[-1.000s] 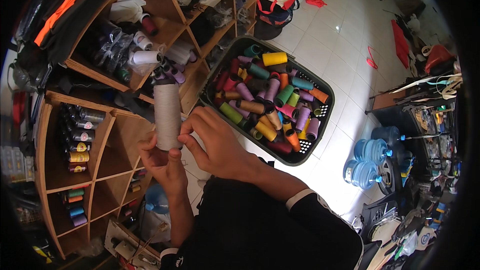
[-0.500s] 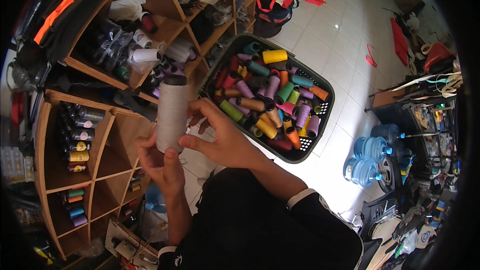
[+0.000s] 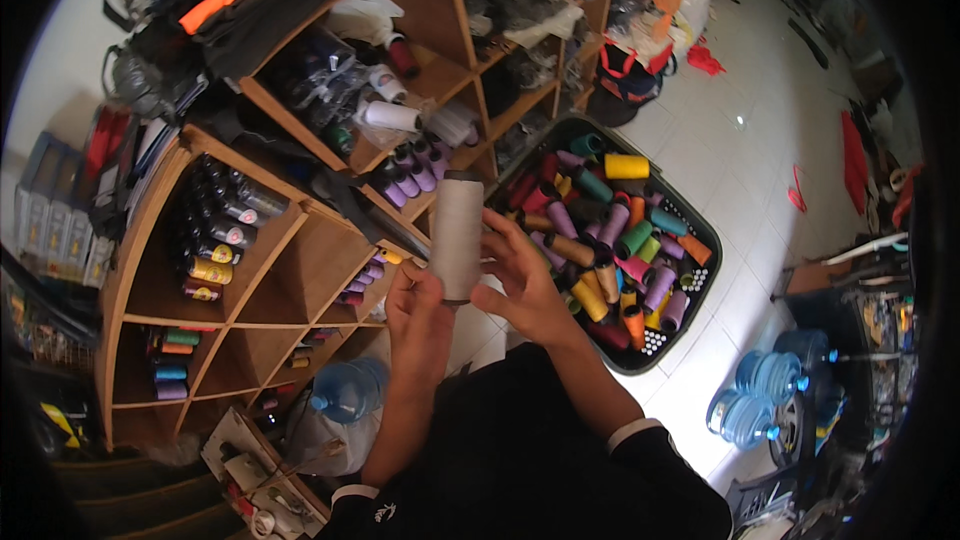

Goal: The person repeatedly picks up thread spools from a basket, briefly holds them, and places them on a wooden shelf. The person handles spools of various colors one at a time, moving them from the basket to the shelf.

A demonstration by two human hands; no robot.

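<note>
A tall grey thread spool (image 3: 458, 240) with a dark top end stands nearly upright in front of me. My left hand (image 3: 415, 315) is closed around its lower end, thumb against the thread. From the other side my right hand (image 3: 525, 285) curls about the spool, its thumb close to the lower edge; part of its fingers is hidden behind the spool. Beyond my right hand, a dark plastic basket (image 3: 708, 230) with a perforated rim is heaped with thread spools in many colours, among them a yellow spool (image 3: 627, 167).
Wooden cubby shelves (image 3: 230, 323) fill the left side, with several purple spools (image 3: 405, 183) and dark spools inside. A large blue water bottle (image 3: 348, 390) stands below them. More blue water bottles (image 3: 745, 418) lie at the right on the white tiled floor (image 3: 740, 180).
My view has turned left, so shelves and basket appear farther right. The grey spool is still in my hands; my right fingers have opened somewhat and lie along its side.
</note>
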